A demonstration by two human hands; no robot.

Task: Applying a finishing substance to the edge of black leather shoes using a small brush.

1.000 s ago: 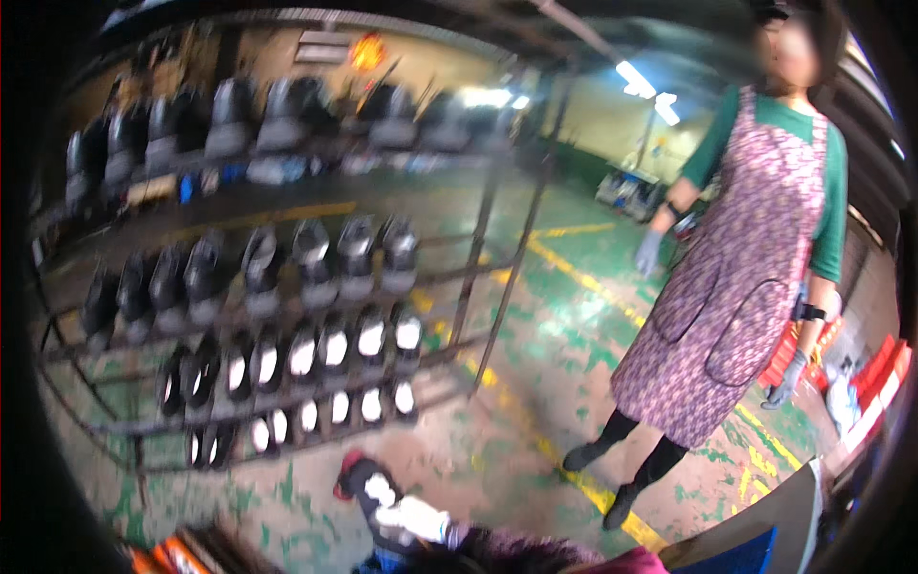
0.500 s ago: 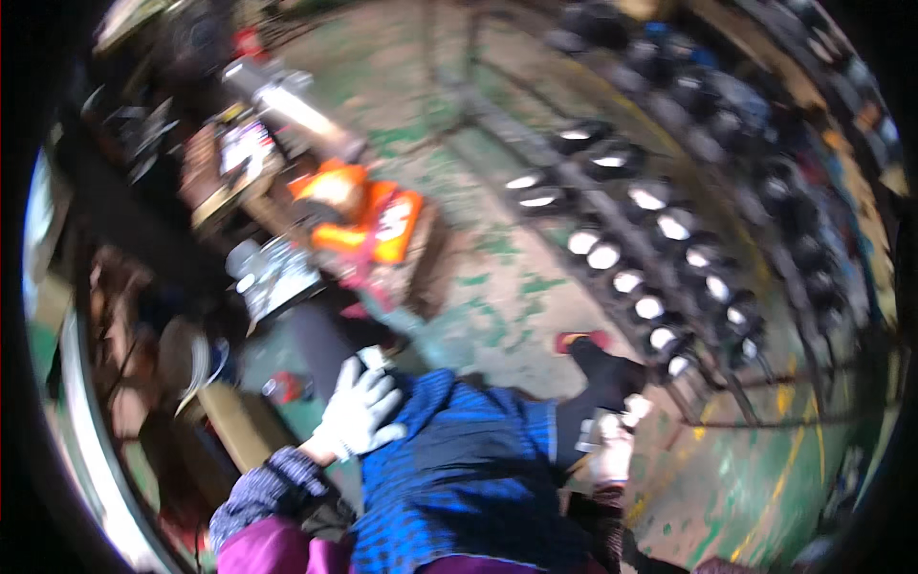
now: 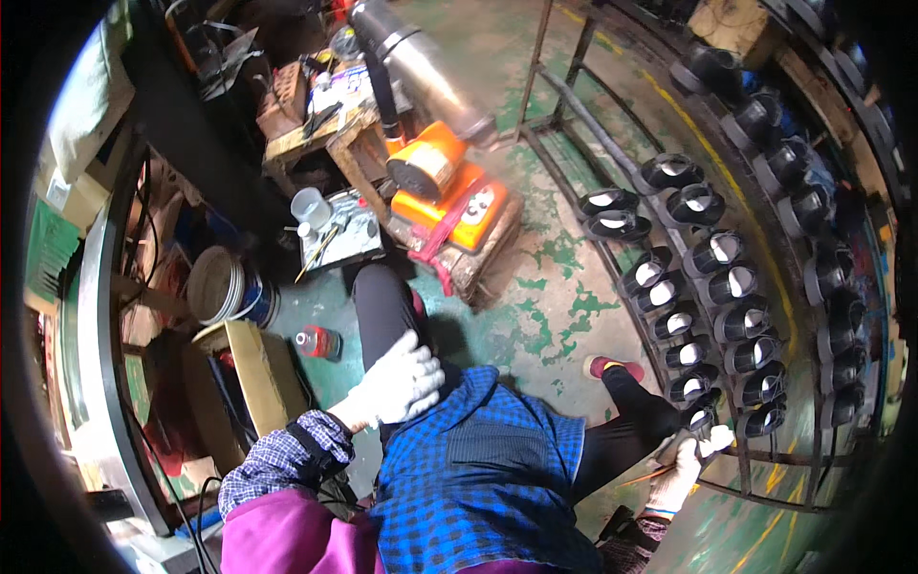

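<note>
My left hand (image 3: 402, 383), in a white glove, lies on my dark-trousered left thigh with its fingers extended; nothing shows in it. At the right, beside my right knee, my gloved right hand (image 3: 681, 466) is closed around a thin orange-brown stick (image 3: 652, 475), whose end pokes out on the left. What else those fingers touch is hard to make out. Just above them is the nearest black shoe (image 3: 703, 418) on a metal rack (image 3: 598, 129). Several more black shoes (image 3: 724, 251) with white insides line its bars. A blue checked apron (image 3: 488, 507) covers my lap.
An orange blower-like machine (image 3: 464, 210), tied with red cloth, sits ahead beside a silver pipe (image 3: 421, 72). Left stand a small tray (image 3: 344, 239) with cups, a red-labelled bottle (image 3: 318, 342), a bucket (image 3: 218, 287) and a cardboard box (image 3: 263, 378). Another shoe row (image 3: 789, 158) runs far right.
The view has shifted, so the surroundings sit farther right and lower, and blur less. My right hand has moved right, nearer the rack's closest shoe. My left hand stays on my thigh.
</note>
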